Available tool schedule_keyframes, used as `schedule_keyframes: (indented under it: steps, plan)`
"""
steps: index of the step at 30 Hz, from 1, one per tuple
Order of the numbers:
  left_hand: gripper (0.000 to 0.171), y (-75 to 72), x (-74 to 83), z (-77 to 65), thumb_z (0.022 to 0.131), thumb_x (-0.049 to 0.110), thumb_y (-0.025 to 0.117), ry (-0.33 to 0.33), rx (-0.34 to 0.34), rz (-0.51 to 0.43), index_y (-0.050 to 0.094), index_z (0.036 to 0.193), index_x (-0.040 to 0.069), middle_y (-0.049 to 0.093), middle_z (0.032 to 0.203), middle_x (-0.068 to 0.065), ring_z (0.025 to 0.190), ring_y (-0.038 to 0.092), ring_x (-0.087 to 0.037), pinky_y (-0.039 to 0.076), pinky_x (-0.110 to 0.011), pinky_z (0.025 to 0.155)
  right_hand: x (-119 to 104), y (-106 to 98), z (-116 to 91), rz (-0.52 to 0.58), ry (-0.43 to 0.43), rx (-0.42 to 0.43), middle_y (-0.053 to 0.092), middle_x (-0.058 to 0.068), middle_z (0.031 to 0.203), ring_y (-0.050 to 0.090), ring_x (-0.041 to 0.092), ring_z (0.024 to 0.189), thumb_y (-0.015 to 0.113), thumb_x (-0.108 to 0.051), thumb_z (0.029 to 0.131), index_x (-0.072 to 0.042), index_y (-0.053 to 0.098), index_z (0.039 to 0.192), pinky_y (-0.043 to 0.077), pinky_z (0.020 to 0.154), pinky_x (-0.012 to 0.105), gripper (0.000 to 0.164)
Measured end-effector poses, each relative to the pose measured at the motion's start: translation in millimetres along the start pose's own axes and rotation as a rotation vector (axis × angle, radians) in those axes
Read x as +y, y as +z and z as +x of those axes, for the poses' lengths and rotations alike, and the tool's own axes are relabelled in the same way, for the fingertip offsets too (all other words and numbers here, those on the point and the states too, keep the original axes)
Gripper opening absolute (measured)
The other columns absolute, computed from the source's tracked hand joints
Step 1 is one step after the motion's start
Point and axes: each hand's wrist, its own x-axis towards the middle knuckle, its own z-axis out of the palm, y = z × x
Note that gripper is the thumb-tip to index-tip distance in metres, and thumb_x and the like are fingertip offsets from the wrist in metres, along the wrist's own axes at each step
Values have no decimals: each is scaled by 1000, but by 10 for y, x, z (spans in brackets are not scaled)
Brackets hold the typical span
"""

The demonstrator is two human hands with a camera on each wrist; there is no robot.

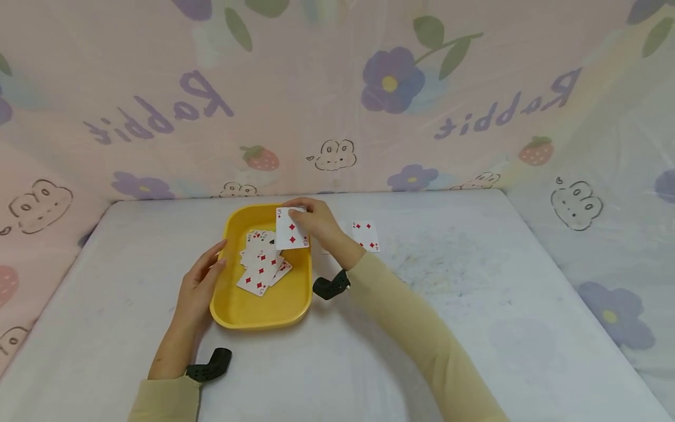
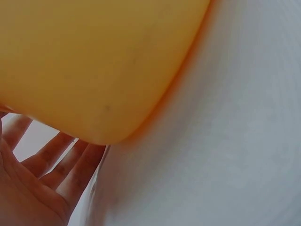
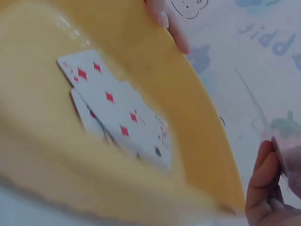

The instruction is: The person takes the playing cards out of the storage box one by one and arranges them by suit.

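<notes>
My right hand pinches a three of diamonds playing card over the upper right part of a yellow tray. The right wrist view shows that card nearly edge-on between thumb and fingers. At the tray's left rim, my left hand grips the edge, its fingers along the outside wall. Inside the tray lies a loose pile of cards, with a five of diamonds on top. Other cards of the pile are partly hidden beneath it.
A four of diamonds lies face up on the white table, right of the tray. A sliver of another card shows beside my right forearm. A printed curtain rises behind the table.
</notes>
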Motion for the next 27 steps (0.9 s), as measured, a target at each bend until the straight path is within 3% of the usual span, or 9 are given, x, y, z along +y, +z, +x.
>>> schedule_keyframes:
  steps: [7,13,17,25,27]
  plan:
    - [46,5,-20,3,98,51,44,27,-5,-2,41,143,43,39,143,-6,113,43,-17,43,-4,81,109,-183,4,-44,50,34,51,2,141,44,23,127,58,-21,95,-21,70,115,34,112,41,23]
    - [45,5,-15,0,98,49,43,36,-1,13,41,143,43,39,144,-8,113,43,-16,42,-3,81,224,-355,-3,-91,35,66,47,2,145,37,23,136,56,-21,96,-20,69,116,28,115,43,24]
    - [46,-11,-14,2,99,48,43,38,-8,20,40,144,41,38,146,-8,115,42,-15,42,-3,82,306,-471,-9,-113,12,79,51,3,141,41,23,130,56,-20,95,-18,69,117,31,113,42,25]
    - [46,-17,1,8,100,46,43,46,-11,14,40,145,38,40,143,-6,117,41,-15,41,-3,83,489,-734,-9,-123,31,105,49,4,141,42,24,111,54,-19,96,-18,67,120,37,93,38,27]
    - [45,-13,0,8,100,46,43,41,-10,8,40,145,39,40,143,-6,116,42,-16,42,-3,83,537,-797,-7,-132,33,113,47,4,143,43,22,117,54,-19,96,-18,66,120,37,95,36,27]
